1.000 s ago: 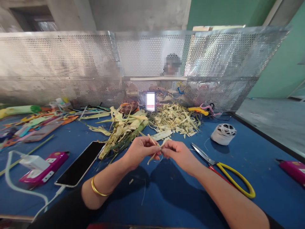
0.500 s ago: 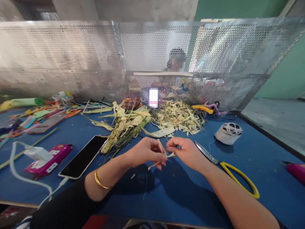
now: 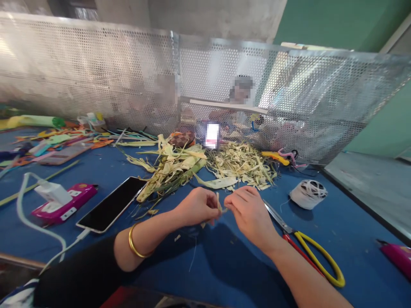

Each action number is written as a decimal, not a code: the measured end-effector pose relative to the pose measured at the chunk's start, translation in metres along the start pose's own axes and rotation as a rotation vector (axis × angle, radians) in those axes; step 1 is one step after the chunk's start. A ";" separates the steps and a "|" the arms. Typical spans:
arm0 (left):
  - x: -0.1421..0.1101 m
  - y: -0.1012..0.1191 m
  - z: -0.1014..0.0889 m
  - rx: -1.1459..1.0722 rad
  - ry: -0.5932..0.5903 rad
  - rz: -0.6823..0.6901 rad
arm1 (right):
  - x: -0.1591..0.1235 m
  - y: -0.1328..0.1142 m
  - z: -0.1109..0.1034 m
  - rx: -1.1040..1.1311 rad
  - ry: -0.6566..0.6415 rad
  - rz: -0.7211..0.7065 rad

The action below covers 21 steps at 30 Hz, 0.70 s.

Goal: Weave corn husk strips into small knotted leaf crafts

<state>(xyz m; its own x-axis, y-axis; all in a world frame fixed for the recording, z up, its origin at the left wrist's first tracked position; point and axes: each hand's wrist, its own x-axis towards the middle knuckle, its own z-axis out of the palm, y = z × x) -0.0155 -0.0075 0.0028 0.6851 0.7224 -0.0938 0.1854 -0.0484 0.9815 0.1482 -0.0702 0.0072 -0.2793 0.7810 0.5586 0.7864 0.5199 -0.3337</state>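
Pale-yellow husk strip point(image 3: 219, 202): held it pinched in left hand point(image 3: 197, 208), its end clamped in right hand point(image 3: 250, 214) just beside. Saw shredded husk point(image 3: 242, 166) piled beyond right hand, leafy husks point(image 3: 175, 161) left unshredded beyond left hand; judged the strip not yet finished.

Your left hand point(image 3: 196, 208) hides part of the pale strip point(image 3: 218, 200); the pink block point(image 3: 397, 257) at right is cut off.
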 end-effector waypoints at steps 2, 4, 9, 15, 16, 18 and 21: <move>-0.003 0.003 0.000 -0.108 -0.169 -0.030 | 0.002 0.004 -0.002 0.126 -0.062 0.078; -0.005 0.007 0.000 -0.219 -0.210 -0.004 | 0.003 0.009 0.000 0.344 -0.103 0.238; -0.001 0.010 0.001 -0.300 0.106 0.145 | 0.000 0.007 0.015 0.692 -0.046 0.528; 0.004 -0.003 0.005 -0.079 0.298 0.143 | -0.006 -0.002 0.018 0.128 0.101 0.133; 0.005 -0.005 0.005 -0.039 0.294 0.131 | -0.006 -0.002 0.017 0.048 0.097 0.049; 0.005 -0.007 0.004 0.031 0.261 0.097 | -0.005 -0.001 0.015 -0.082 0.065 -0.078; 0.004 -0.005 0.003 0.065 0.117 0.010 | -0.002 0.002 0.010 -0.189 -0.009 -0.155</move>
<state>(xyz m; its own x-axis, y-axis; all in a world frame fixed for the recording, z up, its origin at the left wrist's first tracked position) -0.0122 -0.0065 -0.0028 0.6012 0.7968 -0.0605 0.2272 -0.0979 0.9689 0.1455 -0.0673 -0.0020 -0.4091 0.7005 0.5847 0.8224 0.5607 -0.0963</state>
